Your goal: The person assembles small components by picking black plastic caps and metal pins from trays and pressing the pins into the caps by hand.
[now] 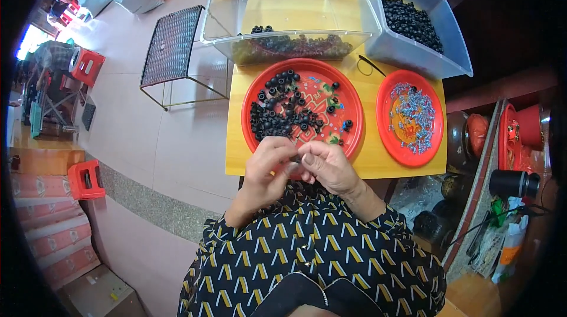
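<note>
My left hand [269, 166] and my right hand [332, 168] meet at the near rim of a large red round tray [356, 95]. The fingertips of both are pinched together on a small black part [297, 159], mostly covered by the fingers. A heap of small round black parts [273, 117] fills the tray's left side. On its right side lie a few loose ones, some with a bluish bit showing. To the right, a smaller red plate [383, 125] holds many tiny silvery-blue metal pieces [418, 113], too small to name.
Beyond the tray, a clear plastic bin [289, 10] holds black parts at its bottom. Another clear bin [458, 60] with black parts stands at the back right. A thin black looped tool [372, 66] lies between them. Left of the yellow table [233, 152] stands a woven stool [171, 45].
</note>
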{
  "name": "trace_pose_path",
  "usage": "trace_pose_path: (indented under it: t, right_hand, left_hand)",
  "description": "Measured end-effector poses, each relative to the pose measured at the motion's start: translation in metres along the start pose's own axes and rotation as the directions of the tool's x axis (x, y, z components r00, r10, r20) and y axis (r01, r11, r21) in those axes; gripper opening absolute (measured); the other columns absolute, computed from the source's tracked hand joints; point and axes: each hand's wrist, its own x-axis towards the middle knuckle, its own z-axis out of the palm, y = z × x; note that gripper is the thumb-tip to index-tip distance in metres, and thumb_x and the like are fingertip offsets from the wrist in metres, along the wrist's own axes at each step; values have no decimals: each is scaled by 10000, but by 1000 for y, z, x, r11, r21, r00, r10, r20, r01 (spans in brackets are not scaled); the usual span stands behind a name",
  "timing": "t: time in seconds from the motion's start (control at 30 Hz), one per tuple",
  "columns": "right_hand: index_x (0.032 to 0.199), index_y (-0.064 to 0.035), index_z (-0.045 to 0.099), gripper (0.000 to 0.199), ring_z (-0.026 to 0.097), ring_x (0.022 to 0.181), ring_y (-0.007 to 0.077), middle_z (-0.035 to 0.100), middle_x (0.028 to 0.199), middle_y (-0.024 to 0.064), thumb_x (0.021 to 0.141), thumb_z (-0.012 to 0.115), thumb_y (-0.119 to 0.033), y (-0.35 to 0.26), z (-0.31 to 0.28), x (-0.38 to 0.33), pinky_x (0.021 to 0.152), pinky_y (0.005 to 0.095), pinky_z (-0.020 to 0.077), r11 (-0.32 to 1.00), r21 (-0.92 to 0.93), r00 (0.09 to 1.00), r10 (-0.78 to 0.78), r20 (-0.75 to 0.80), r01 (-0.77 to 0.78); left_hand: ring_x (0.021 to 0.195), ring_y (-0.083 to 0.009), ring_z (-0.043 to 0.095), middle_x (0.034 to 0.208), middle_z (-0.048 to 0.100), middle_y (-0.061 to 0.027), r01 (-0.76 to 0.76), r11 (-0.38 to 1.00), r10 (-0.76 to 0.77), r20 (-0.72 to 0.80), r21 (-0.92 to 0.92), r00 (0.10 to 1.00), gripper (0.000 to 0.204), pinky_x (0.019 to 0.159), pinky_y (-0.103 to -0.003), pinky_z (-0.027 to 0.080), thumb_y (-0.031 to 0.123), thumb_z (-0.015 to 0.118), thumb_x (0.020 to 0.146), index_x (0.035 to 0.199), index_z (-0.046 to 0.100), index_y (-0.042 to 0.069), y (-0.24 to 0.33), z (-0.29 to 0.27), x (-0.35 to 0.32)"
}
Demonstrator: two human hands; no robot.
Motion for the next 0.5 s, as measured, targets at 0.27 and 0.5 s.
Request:
trace_pose_path:
  t: [0.27,0.5]
  right_hand:
    - [824,-57,542,210,474,559,26,523,672,-37,890,508,-254,1,-3,-2,481,153,379,985,-171,997,47,67,-35]
    - [748,-64,520,239,444,492,21,500,596,-29,887,510,-258,1,-3,-3,429,161,349,961,-274,998,-36,53,49]
  left_hand:
    - [691,-283,550,820,543,-149,-279,939,254,142,202,957,315,585,-333,451,-117,587,591,894,551,-42,4,-4,4]
    - [682,-275,545,796,534,-145,-192,966,166,153,173,974,266,580,-317,449,-99,613,615,867,549,-42,6,2,2]
